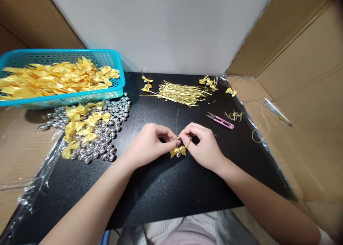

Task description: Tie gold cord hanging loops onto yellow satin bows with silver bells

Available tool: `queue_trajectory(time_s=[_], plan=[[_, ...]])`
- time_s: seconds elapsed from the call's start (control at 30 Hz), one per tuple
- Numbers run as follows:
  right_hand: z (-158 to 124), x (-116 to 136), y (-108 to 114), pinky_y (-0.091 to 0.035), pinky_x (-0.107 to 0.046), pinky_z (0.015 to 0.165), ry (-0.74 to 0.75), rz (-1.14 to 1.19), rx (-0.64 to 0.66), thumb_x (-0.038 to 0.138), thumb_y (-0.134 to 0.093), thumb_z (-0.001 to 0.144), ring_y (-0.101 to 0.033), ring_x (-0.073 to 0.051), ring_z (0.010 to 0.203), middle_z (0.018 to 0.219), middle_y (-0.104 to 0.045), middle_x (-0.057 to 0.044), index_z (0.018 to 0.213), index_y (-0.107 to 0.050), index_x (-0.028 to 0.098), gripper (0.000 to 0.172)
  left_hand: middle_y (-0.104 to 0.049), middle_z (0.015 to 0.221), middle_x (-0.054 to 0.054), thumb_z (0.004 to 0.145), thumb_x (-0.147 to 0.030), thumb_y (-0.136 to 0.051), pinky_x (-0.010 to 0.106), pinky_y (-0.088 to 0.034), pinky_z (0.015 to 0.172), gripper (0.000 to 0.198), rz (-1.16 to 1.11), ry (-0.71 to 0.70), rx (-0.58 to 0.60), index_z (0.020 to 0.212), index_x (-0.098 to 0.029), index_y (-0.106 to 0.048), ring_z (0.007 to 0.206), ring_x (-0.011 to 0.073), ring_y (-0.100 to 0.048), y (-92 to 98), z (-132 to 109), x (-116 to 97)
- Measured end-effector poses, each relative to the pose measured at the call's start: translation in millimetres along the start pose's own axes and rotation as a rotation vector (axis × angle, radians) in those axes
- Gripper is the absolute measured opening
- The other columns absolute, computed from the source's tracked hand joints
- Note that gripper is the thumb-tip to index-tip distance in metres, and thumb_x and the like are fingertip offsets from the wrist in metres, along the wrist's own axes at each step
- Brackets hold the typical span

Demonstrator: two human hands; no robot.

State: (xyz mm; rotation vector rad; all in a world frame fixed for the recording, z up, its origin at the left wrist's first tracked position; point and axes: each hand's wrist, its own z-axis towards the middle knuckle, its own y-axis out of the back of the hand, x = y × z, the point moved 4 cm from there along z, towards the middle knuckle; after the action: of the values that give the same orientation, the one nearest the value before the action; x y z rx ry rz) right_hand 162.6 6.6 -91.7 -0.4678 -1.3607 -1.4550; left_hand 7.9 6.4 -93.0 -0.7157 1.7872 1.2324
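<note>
Both hands meet over the middle of the black table. My left hand [154,143] pinches a thin gold cord [177,121] between thumb and forefinger, with one end of it sticking up and away. My right hand [202,145] is closed on the same cord, which curves in a small loop at its fingertips. Just below the fingertips hangs or lies a yellow ribbon bow [182,151] with a small silver bell [178,154] at its centre. The knot area between the fingers is partly hidden.
A blue basket [121,70] of yellow bows stands back left, with silver bells [93,150] and loose bows before it. Gold cords [182,93] lie behind the hands. Pink snips [223,122], cord scraps [235,115] and a pen-like tool [277,111] are right.
</note>
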Motion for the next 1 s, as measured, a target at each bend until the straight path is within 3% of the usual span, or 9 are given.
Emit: queue_trajectory(time_s=[0.17,0.43,1.0], plan=[[-0.3,-0.1,-0.2,-0.044,-0.024,0.061,0.020,-0.006,-0.010,0.009,-0.057,0.082,-0.055,-0.012,0.064,0.070,-0.060,-0.001,0.071,-0.063,0.016,0.014,-0.070,0.062,-0.001,0.081,-0.034,-0.064,0.021,-0.040,0.055,0.023,0.060,-0.030,-0.036,0.071,-0.017,-0.075,0.058,0.0120,-0.057,1.5,-2.8,-2.5],[1.0,-3.4,-0.1,-0.045,-0.025,0.062,-0.053,0.063,0.034,0.012,-0.060,0.081,-0.058,-0.013,0.066,0.072,-0.064,-0.003,0.072,-0.067,0.015,0.012,-0.071,0.065,0.000,0.079,-0.026,-0.064,0.021,-0.043,0.061,0.018,0.124,-0.134,-0.090,0.067,-0.015,-0.073,0.062,0.0121,-0.061,4.3,-1.8,-6.8],[3.0,-14.8,-1.0,-0.042,-0.027,0.063,-0.226,0.242,0.125,0.023,-0.059,0.084,-0.056,-0.013,0.068,0.073,-0.063,-0.002,0.072,-0.066,0.016,0.015,-0.070,0.061,0.000,0.078,-0.035,-0.071,0.022,-0.040,0.057,0.021,-0.007,-0.057,-0.071,0.067,-0.017,-0.075,0.058,0.0118,-0.057,2.8,-1.0,0.2]])
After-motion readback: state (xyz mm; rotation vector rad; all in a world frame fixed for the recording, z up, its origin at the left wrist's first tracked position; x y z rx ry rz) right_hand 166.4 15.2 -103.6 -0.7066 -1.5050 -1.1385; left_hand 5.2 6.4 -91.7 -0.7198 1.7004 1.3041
